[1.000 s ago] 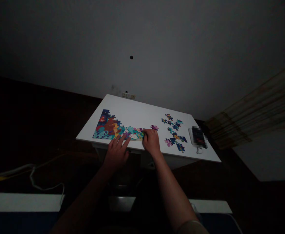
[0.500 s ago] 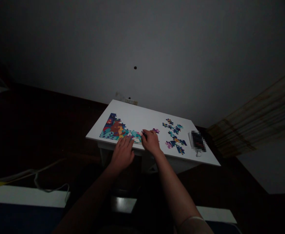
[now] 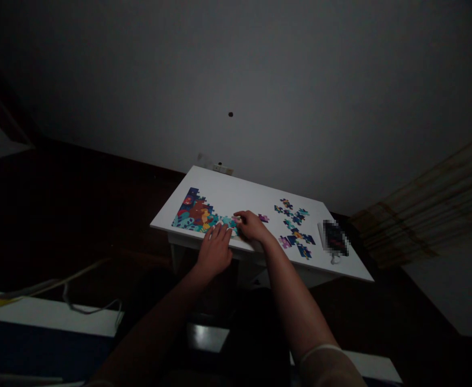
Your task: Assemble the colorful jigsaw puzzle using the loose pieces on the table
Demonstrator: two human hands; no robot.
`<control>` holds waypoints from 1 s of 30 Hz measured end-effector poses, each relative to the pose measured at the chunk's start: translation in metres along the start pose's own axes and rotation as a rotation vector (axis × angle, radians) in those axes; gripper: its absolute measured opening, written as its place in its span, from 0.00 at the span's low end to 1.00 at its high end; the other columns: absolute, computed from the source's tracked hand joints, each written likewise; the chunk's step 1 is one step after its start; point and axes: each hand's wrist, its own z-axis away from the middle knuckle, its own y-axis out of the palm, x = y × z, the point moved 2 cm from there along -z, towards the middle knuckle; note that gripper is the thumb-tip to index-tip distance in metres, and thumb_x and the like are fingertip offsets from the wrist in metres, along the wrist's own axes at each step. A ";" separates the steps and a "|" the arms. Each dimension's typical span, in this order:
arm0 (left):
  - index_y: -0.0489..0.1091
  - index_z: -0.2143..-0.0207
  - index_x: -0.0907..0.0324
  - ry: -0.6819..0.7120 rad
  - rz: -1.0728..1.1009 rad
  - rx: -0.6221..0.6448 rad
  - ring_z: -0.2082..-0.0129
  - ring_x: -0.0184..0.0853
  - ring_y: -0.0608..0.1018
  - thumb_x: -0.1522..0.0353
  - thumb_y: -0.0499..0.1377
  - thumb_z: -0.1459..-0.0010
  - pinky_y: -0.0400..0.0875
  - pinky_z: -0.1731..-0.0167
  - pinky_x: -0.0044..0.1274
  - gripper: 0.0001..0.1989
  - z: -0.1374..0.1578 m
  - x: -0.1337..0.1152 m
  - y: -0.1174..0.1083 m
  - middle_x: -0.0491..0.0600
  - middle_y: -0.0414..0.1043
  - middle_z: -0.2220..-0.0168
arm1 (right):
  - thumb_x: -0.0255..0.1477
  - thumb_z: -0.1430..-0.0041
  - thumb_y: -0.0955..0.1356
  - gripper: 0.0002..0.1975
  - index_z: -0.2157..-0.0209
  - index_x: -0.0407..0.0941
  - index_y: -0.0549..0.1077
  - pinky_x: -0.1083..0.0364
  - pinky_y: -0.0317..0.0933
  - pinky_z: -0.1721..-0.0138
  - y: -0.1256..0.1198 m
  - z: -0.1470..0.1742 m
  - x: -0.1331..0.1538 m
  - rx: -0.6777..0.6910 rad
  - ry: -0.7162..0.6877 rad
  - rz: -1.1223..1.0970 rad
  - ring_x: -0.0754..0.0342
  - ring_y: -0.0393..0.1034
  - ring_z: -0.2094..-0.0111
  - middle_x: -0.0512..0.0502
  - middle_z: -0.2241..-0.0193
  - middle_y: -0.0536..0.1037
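A partly joined jigsaw puzzle (image 3: 199,209) lies along the near left part of the white table (image 3: 236,188), with dark blue, red, brown and teal areas. My left hand (image 3: 215,251) rests on its lower edge, fingers stretched out flat and holding nothing. At the puzzle's right end, my right hand (image 3: 252,227) has its fingers curled in a pinch on a puzzle piece (image 3: 236,219), pinkish and mostly covered by the fingers. Just beyond that hand lies a loose purple-pink puzzle piece (image 3: 264,218).
Several loose puzzle pieces (image 3: 297,236) are scattered on the right half of the table. A blurred-out dark device (image 3: 336,238) lies near the right edge. Behind the table stands a grey wall (image 3: 300,107) with a socket (image 3: 222,169); a striped curtain (image 3: 405,226) hangs at right.
The view has shifted slightly, so the table appears a little further right. My right hand has turned a little at the puzzle's right end, its fingers more curled. My left hand stays on the lower edge.
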 end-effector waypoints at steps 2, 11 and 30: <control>0.69 0.24 0.62 -0.009 0.001 -0.007 0.19 0.52 0.64 0.62 0.60 0.29 0.54 0.19 0.45 0.34 0.000 -0.001 0.000 0.59 0.65 0.20 | 0.24 0.41 0.75 0.10 0.59 0.48 0.87 0.48 0.74 0.49 0.000 -0.006 -0.002 -0.003 -0.002 -0.191 0.46 0.82 0.59 0.44 0.62 0.88; 0.67 0.22 0.63 -0.008 -0.005 0.017 0.17 0.52 0.62 0.61 0.60 0.28 0.52 0.18 0.45 0.35 0.001 -0.001 -0.001 0.59 0.63 0.19 | 0.35 0.49 0.77 0.23 0.50 0.48 0.84 0.52 0.73 0.61 0.006 0.003 -0.019 -0.197 0.118 -0.588 0.50 0.79 0.68 0.52 0.70 0.82; 0.66 0.22 0.60 -0.009 0.004 0.011 0.18 0.52 0.63 0.61 0.59 0.28 0.53 0.18 0.45 0.36 0.000 0.000 0.002 0.58 0.64 0.19 | 0.29 0.39 0.73 0.18 0.49 0.45 0.89 0.53 0.73 0.56 0.008 0.011 -0.011 -0.180 0.186 -0.063 0.47 0.83 0.63 0.43 0.63 0.90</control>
